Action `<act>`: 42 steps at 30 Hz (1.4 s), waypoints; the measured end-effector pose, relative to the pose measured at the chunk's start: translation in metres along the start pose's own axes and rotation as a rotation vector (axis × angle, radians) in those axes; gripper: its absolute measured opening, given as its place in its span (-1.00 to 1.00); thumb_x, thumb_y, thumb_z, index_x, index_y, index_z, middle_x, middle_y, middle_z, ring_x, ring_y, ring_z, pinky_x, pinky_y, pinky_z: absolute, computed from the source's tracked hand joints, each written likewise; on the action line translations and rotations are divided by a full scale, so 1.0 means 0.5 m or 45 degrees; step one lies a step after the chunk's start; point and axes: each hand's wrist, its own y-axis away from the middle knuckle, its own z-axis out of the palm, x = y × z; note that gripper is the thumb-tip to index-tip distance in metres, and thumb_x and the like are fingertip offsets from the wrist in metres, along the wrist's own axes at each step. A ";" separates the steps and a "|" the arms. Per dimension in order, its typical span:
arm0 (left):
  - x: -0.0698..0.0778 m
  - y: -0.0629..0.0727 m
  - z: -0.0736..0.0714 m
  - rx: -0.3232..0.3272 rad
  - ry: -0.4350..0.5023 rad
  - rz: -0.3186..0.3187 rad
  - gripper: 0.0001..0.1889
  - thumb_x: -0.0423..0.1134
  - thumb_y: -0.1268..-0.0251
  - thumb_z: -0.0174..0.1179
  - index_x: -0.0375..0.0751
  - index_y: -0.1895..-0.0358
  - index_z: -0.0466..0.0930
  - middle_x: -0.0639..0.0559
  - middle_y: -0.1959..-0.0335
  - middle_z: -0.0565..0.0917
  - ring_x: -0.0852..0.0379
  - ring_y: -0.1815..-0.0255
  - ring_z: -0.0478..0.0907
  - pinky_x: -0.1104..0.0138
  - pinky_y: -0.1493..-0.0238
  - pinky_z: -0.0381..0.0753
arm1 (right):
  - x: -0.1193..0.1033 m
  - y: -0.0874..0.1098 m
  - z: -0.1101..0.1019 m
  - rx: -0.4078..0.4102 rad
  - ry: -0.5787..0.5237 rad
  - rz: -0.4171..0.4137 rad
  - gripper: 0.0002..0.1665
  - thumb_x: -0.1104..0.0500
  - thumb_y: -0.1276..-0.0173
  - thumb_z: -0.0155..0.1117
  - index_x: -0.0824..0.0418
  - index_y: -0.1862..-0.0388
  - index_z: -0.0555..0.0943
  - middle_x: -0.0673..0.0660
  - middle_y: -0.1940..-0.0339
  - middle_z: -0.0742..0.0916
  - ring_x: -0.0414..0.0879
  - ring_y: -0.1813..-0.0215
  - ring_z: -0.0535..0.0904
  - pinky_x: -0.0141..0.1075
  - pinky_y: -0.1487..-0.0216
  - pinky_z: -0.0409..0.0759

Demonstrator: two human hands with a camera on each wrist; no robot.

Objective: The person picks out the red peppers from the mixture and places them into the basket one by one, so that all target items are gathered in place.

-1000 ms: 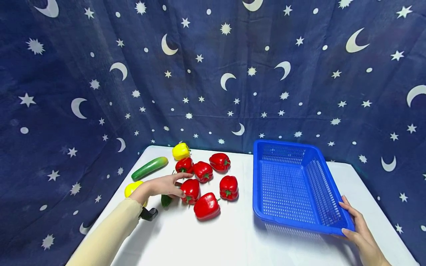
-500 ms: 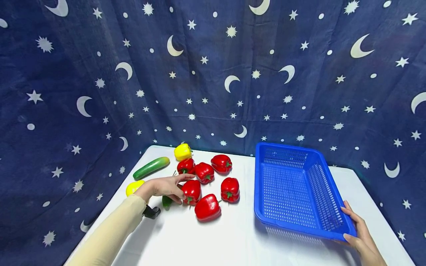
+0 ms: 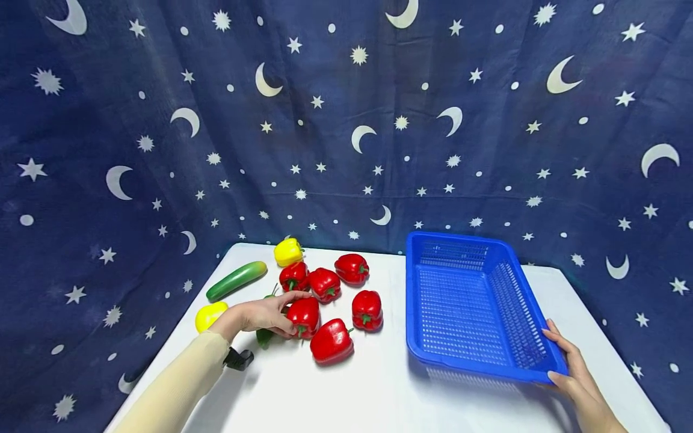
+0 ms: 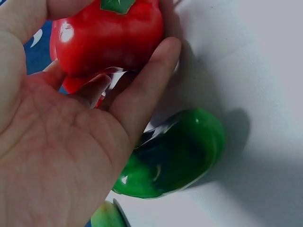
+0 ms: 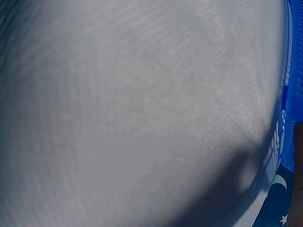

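My left hand (image 3: 264, 316) grips a red bell pepper (image 3: 306, 317) at the near left of a group of red peppers. In the left wrist view, thumb and fingers curl around the pepper's sides (image 4: 113, 42), its green stem base at the top. Beneath that hand lies a glossy dark green vegetable (image 4: 180, 151), partly hidden by the palm. My right hand (image 3: 582, 379) holds the near right corner of a blue plastic basket (image 3: 412, 300), thumb over the rim. Only a sliver of the basket (image 5: 296, 71) shows in the right wrist view, beside much blurred white cloth.
Several other red peppers lie close by, one (image 3: 332, 341) just in front and one (image 3: 367, 311) to the right. Yellow peppers (image 3: 288, 251) and a long green cucumber-like vegetable (image 3: 236, 281) are at the left. A starry blue curtain (image 3: 346, 120) hangs behind the white table (image 3: 368, 391).
The left hand's thumb and fingers have closed in around the red bell pepper, which has shifted slightly toward me. The head view has shifted a little. The right hand stays on the basket corner.
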 end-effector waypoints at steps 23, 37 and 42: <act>-0.004 -0.009 0.022 0.198 -0.297 0.040 -0.16 -0.28 -0.10 0.49 0.29 -0.47 0.35 -0.17 -0.22 0.40 -0.04 0.06 0.58 0.12 0.04 0.67 | 0.001 0.004 0.001 0.054 -0.058 -0.097 -0.18 0.35 -0.43 -0.21 0.15 -0.67 -0.03 -0.09 -0.72 -0.13 -0.48 -0.59 -0.20 -0.74 -0.21 0.09; 0.017 0.048 0.009 0.279 -0.443 0.096 -0.19 -0.29 -0.11 0.36 0.28 -0.48 0.36 -0.08 -0.23 0.48 -0.06 -0.15 0.45 0.10 0.00 0.63 | -0.005 -0.008 0.020 0.053 -0.143 -0.171 -0.24 0.36 -0.44 -0.21 0.27 -0.63 0.02 0.00 -0.73 -0.08 -0.42 -0.61 -0.16 -0.69 -0.32 0.00; 0.066 0.048 0.021 0.276 -0.470 0.247 -0.20 -0.23 -0.14 0.36 0.29 -0.50 0.33 -0.08 -0.28 0.47 -0.10 -0.20 0.44 0.11 -0.03 0.62 | -0.006 0.001 0.014 0.086 -0.123 -0.164 -0.24 0.34 -0.43 -0.20 0.28 -0.62 0.04 -0.02 -0.73 -0.07 -0.44 -0.61 -0.15 -0.70 -0.32 -0.01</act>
